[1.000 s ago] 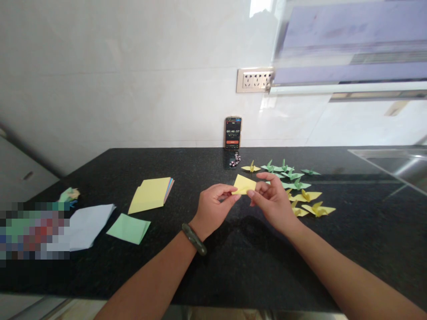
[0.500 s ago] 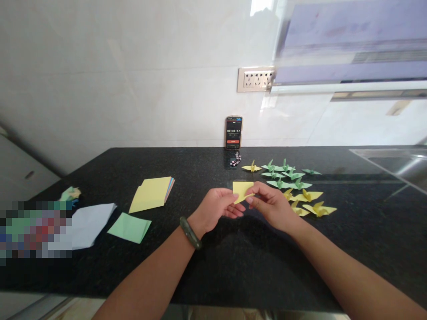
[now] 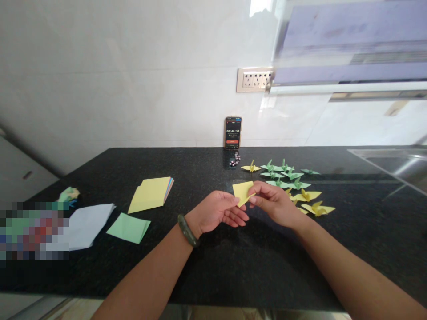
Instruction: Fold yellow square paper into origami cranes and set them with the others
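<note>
A folded yellow paper (image 3: 243,191) is held just above the black counter (image 3: 213,262) between both hands. My left hand (image 3: 218,211), with a dark bangle on its wrist, pinches the paper's lower left edge. My right hand (image 3: 275,203) pinches its lower right corner between thumb and fingers. Right behind my right hand lie several folded paper cranes, green ones (image 3: 286,174) farther back and yellow ones (image 3: 315,205) nearer.
A stack of coloured square sheets (image 3: 151,193) with yellow on top lies to the left, then a green folded sheet (image 3: 128,227) and a white sheet (image 3: 88,224). A phone (image 3: 232,132) showing a timer leans on the wall. A steel sink (image 3: 396,165) sits far right.
Both hands have sunk a little toward the counter, and the yellow paper has turned and tilted between the fingers. The phone's timer has ticked on.
</note>
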Tool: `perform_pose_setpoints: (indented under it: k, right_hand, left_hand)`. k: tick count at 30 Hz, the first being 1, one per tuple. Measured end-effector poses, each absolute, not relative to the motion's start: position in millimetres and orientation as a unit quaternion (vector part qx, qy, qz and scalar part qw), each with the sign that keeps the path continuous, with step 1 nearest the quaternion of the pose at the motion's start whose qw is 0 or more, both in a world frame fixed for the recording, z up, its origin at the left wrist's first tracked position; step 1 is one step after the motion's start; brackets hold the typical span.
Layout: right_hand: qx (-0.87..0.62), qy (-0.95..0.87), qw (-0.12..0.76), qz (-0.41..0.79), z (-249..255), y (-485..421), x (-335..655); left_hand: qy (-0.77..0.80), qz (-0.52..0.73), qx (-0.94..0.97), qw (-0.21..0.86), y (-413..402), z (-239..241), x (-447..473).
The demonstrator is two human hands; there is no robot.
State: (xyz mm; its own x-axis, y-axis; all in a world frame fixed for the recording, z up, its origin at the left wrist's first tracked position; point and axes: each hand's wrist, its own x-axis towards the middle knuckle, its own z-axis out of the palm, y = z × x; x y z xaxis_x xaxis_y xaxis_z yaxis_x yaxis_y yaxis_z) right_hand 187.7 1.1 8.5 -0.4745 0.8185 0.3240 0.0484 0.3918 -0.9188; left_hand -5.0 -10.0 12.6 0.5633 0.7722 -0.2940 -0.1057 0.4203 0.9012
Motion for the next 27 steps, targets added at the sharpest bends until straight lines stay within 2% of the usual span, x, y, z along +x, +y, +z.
perform_pose_setpoints:
  k: [9,17,27]
  right_hand:
    - [-0.314,-0.75,0.408,0.416,9,4,191]
    - [-0.353,-0.697,0.429,0.452,5,2,185]
    - [-0.37,-0.667,0.44,0.475,5,1,181]
  left_hand:
    - [0.377,0.292,0.468,0.744,-11,11,-3]
    - [0.4,0.298,0.496,0.71,-12,9,-3]
    - [0.377,0.271,0.515,0.72,-10,6,-4]
